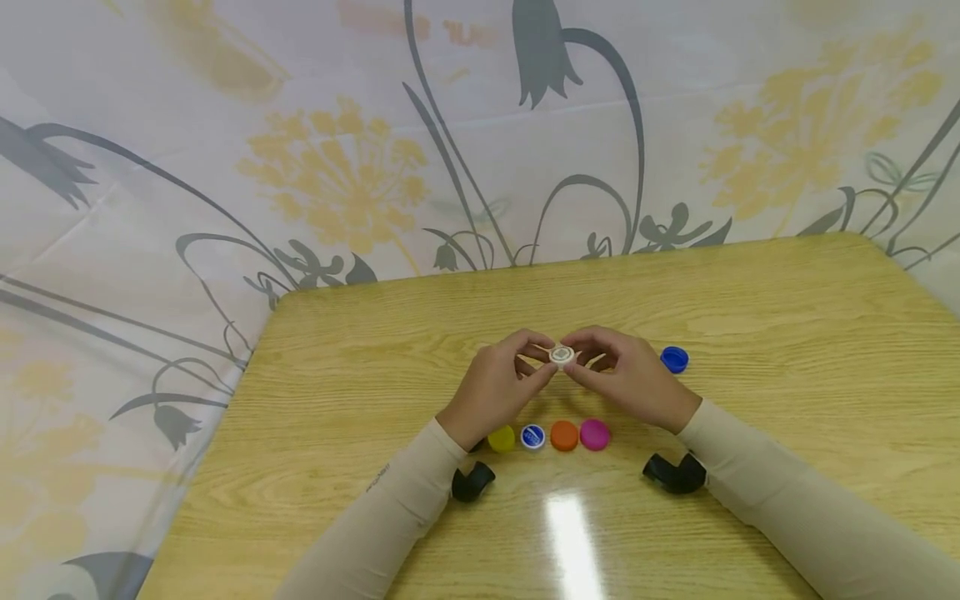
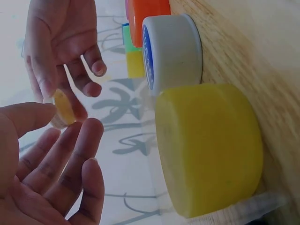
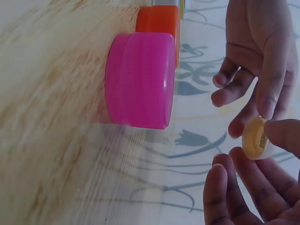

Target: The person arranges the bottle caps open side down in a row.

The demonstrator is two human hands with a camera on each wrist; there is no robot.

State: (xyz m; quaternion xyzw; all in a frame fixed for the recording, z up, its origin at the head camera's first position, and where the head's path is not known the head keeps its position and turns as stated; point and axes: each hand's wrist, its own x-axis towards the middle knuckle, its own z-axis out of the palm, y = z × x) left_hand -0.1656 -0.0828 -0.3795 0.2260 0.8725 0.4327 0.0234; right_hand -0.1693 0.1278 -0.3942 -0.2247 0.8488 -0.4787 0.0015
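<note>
My left hand (image 1: pixel 495 379) and right hand (image 1: pixel 626 375) meet above the wooden table, pinching a small pale bottle cap (image 1: pixel 562 355) from opposite sides between thumbs and fingers. A round printed mark shows on its top in the head view. From the side, both wrist views show the cap (image 3: pixel 255 138) lit yellowish, raised off the tabletop. Nearer my body, a row of caps lies on the table: a yellow cap (image 1: pixel 501 439), a white cap with a blue printed top (image 1: pixel 532 437), an orange cap (image 1: pixel 564 436) and a magenta cap (image 1: pixel 595 434).
A blue cap (image 1: pixel 674 359) lies hollow side up, just beyond my right hand. Black wrist pieces (image 1: pixel 675 473) sit under both sleeves. The wooden table (image 1: pixel 787 333) reaches back to a flower-patterned cloth (image 1: pixel 480 125), and a bright glare streak crosses its front.
</note>
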